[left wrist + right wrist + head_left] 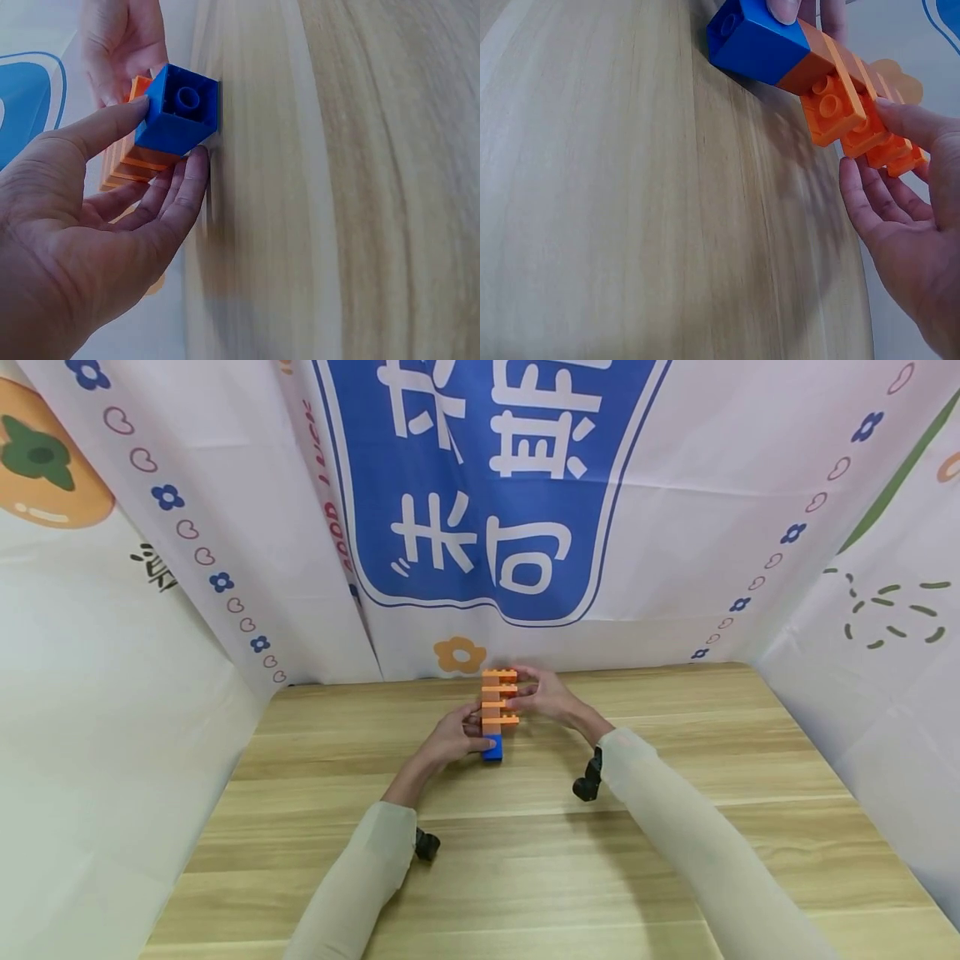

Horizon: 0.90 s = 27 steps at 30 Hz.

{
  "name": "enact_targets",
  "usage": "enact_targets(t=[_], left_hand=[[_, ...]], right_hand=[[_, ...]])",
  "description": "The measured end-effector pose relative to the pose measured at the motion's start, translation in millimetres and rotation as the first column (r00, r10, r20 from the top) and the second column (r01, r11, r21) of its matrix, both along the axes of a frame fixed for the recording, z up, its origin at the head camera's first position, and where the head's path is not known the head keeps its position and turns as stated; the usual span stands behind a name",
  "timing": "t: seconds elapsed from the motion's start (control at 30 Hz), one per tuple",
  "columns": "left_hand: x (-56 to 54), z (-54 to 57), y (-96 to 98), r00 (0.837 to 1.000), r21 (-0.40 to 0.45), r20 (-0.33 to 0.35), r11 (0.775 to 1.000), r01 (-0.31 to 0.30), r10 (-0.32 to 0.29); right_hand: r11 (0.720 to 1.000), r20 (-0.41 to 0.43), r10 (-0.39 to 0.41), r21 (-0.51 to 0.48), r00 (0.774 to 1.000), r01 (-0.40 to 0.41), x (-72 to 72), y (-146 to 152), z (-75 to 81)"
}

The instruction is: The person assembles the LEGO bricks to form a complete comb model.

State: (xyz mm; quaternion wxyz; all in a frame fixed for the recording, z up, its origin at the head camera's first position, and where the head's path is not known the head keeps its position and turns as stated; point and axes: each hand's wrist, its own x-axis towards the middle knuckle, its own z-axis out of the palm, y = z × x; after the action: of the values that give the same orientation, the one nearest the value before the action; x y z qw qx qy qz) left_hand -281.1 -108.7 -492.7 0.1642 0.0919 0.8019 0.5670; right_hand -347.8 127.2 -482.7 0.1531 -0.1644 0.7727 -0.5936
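A toy brick stack (491,706) lies along the table near its back edge, in the middle of the head view. Its near end is a blue brick (180,120), hollow underside facing the left wrist camera. Beyond that, brownish-orange bricks alternate with longer bright orange bricks (832,109) that jut out to the right like steps. My left hand (453,735) grips the near end, thumb on the blue brick and fingers round the left side. My right hand (551,697) holds the jutting orange bricks between thumb and fingers; some fingertips are hidden behind them.
The wood-grain table (525,877) runs back to a white printed cloth (660,568), just behind the stack. Similar cloth hangs at both sides. Small black devices (588,777) sit at both wrists, by the pale sleeves (367,860).
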Motion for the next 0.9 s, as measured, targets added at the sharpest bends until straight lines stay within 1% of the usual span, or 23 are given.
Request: enact_targets(t=[0.13, 0.27, 0.57, 0.8, 0.9], left_hand=[[0.3, -2.1, -1.3, 1.0, -0.002, -0.002, 1.0, 0.007, -0.007], [0.8, -2.7, -1.9, 1.0, -0.016, -0.006, 1.0, 0.017, -0.017], [1.6, 0.5, -1.9, 0.999, -0.019, -0.004, 0.999, 0.047, -0.047], [4.0, 1.1, -2.5, 0.999, -0.015, 0.016, 0.999, 0.033, -0.033], [4.5, 1.8, -2.6, 0.999, -0.013, 0.019, 0.999, 0.03, -0.03]], right_hand=[[0.999, -0.021, 0.01, 0.039, 1.0, -0.009, -0.8, 0.3, -3.9], [0.999, -0.008, 0.013, 0.051, 1.0, -0.013, -0.6, 0.3, -6.8], [0.996, -0.004, 0.01, 0.09, 1.0, -0.009, 1.1, -0.1, -7.5], [0.991, -0.013, 0.001, 0.137, 1.0, 0.001, 0.5, -0.8, -13.8], [0.987, -0.017, -0.006, 0.161, 1.0, 0.009, 0.9, -0.8, -14.0]])
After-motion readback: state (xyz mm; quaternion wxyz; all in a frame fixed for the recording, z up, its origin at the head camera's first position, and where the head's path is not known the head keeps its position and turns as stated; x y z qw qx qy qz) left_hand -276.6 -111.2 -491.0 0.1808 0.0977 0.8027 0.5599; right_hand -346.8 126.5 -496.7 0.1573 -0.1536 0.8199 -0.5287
